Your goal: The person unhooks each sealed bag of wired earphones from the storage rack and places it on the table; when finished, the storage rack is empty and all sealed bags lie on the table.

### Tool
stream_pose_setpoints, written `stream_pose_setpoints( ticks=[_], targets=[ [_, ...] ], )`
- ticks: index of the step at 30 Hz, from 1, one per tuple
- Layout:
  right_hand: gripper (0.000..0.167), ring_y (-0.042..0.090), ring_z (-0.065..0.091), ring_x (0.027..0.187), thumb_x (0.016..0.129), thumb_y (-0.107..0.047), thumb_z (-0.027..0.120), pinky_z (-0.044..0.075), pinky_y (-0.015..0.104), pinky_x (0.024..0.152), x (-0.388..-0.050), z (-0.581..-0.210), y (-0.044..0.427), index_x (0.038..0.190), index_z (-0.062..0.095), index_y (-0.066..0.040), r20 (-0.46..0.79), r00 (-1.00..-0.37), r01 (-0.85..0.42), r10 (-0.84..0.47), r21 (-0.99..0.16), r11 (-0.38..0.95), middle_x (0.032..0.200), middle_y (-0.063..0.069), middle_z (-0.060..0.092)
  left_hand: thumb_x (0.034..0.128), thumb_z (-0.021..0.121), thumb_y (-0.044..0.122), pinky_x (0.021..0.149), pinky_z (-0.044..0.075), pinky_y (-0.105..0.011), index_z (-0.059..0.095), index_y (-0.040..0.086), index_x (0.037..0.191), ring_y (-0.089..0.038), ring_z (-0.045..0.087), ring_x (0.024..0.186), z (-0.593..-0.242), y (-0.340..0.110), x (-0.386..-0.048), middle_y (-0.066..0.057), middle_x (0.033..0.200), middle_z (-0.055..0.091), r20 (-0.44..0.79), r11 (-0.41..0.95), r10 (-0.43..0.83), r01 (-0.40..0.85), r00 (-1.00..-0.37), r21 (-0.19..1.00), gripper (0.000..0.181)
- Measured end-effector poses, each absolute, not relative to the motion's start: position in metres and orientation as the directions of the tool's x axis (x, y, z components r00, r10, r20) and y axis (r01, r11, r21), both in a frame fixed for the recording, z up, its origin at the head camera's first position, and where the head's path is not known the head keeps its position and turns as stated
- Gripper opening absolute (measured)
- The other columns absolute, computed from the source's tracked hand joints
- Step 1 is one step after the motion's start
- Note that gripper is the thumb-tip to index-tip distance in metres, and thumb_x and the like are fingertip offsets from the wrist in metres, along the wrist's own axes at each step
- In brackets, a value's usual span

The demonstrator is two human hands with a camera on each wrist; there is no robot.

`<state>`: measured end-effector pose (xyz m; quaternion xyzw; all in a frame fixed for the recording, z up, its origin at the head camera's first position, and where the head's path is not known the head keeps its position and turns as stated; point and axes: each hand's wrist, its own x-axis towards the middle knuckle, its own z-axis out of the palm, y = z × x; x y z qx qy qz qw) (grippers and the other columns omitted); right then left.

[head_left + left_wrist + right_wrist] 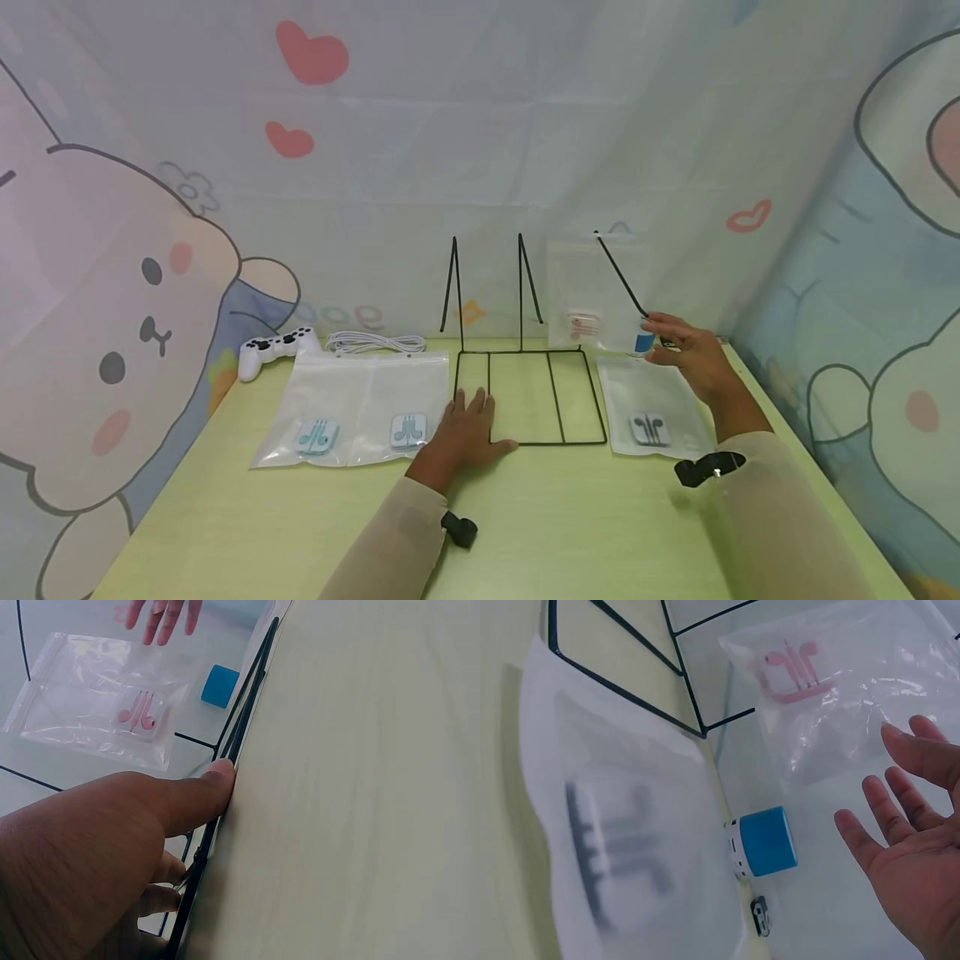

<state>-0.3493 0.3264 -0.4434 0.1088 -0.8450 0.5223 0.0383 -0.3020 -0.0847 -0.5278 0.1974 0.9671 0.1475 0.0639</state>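
Observation:
A black wire rack (519, 352) with tall upright hooks stands at the back of the table. My left hand (468, 433) lies with spread fingers on the left part of its base; in the left wrist view the thumb (217, 780) touches the base wire. On the right hook hangs a clear zip bag (558, 283) containing pink earphones (799, 671). My right hand (697, 358) is in the air near the bag's lower right, fingers extended and holding nothing. Behind it, a blue-and-white cylinder (769, 844) stands partly hidden in the head view.
A zip bag (626, 379) with dark earphones lies right of the rack. To the left is a wide bag (352, 392) with two light-blue earphone sets. Behind that are a white game controller (270, 350) and a coiled white cable (375, 342). A printed cloth (450, 125) hangs behind.

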Motion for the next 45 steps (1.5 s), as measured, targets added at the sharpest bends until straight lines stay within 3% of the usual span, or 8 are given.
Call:
stream_pose_setpoints(
  ticks=[8,14,18,21,25,32,45],
  targets=[
    [0.07,0.031,0.037,0.166,0.103,-0.009,0.076,0.048,0.005,0.102,-0.358,-0.427,0.318,0.164,0.044,0.003,0.183,-0.967,-0.233,-0.18,-0.92,0.316,0.18,0.012,0.033,0.1053,0.057,0.068,0.136,0.021,-0.064,0.032,0.002,0.171,-0.058,0.013,0.167,-0.528,-0.086,-0.302,-0.022,0.18,0.026,-0.066,0.877,0.401,0.362,-0.914,0.316,0.097],
    [0.068,0.038,0.02,0.171,0.102,-0.003,0.075,0.046,0.006,0.103,-0.366,-0.419,0.308,0.162,0.044,0.007,0.148,-0.976,-0.189,-0.161,-0.942,0.278,0.182,0.015,0.026,0.1053,0.058,0.066,0.136,0.02,-0.064,0.032,0.002,0.171,-0.057,0.013,0.167,-0.527,-0.086,-0.301,-0.022,0.181,0.026,-0.069,0.877,0.396,0.355,-0.916,0.323,0.096],
    [0.062,0.036,0.017,0.172,0.101,-0.001,0.074,0.04,0.03,0.129,-0.371,-0.417,0.302,0.158,0.051,0.007,0.135,-0.979,-0.175,-0.15,-0.939,0.296,0.182,0.018,0.022,0.1053,0.058,0.066,0.136,0.02,-0.064,0.032,0.002,0.171,-0.057,0.013,0.167,-0.525,-0.086,-0.3,-0.022,0.181,0.026,-0.072,0.877,0.396,0.354,-0.915,0.325,0.096],
    [0.059,0.034,0.014,0.173,0.101,0.0,0.075,0.027,0.054,0.136,-0.374,-0.413,0.296,0.156,0.054,0.007,0.124,-0.98,-0.163,-0.154,-0.947,0.277,0.183,0.017,0.018,0.1052,0.059,0.066,0.136,0.02,-0.064,0.032,0.002,0.171,-0.057,0.014,0.167,-0.524,-0.087,-0.3,-0.022,0.18,0.026,-0.068,0.879,0.392,0.352,-0.917,0.32,0.096],
    [0.057,0.033,0.008,0.173,0.101,-0.003,0.076,0.023,0.059,0.136,-0.378,-0.408,0.288,0.154,0.058,0.005,0.109,-0.982,-0.149,-0.152,-0.948,0.282,0.184,0.016,0.013,0.1052,0.059,0.066,0.136,0.02,-0.064,0.033,0.002,0.171,-0.057,0.014,0.167,-0.522,-0.087,-0.299,-0.022,0.18,0.026,-0.068,0.879,0.392,0.352,-0.918,0.321,0.096],
    [0.052,0.039,0.016,0.171,0.099,-0.005,0.079,0.021,0.063,0.136,-0.385,-0.408,0.278,0.148,0.066,0.002,0.134,-0.982,-0.169,-0.134,-0.937,0.307,0.177,0.019,0.034,0.1048,0.06,0.066,0.136,0.022,-0.064,0.034,0.001,0.17,-0.057,0.016,0.167,-0.521,-0.087,-0.299,-0.022,0.18,0.028,-0.06,0.876,0.395,0.356,-0.917,0.325,0.095],
    [0.046,0.04,0.026,0.168,0.1,-0.006,0.079,0.026,0.063,0.134,-0.388,-0.412,0.271,0.145,0.07,-0.002,0.176,-0.98,-0.195,-0.087,-0.927,0.32,0.169,0.02,0.048,0.1054,0.059,0.065,0.137,0.019,-0.063,0.032,0.002,0.171,-0.057,0.014,0.167,-0.521,-0.085,-0.298,-0.021,0.181,0.026,-0.066,0.87,0.4,0.356,-0.914,0.341,0.095]
  ],
)
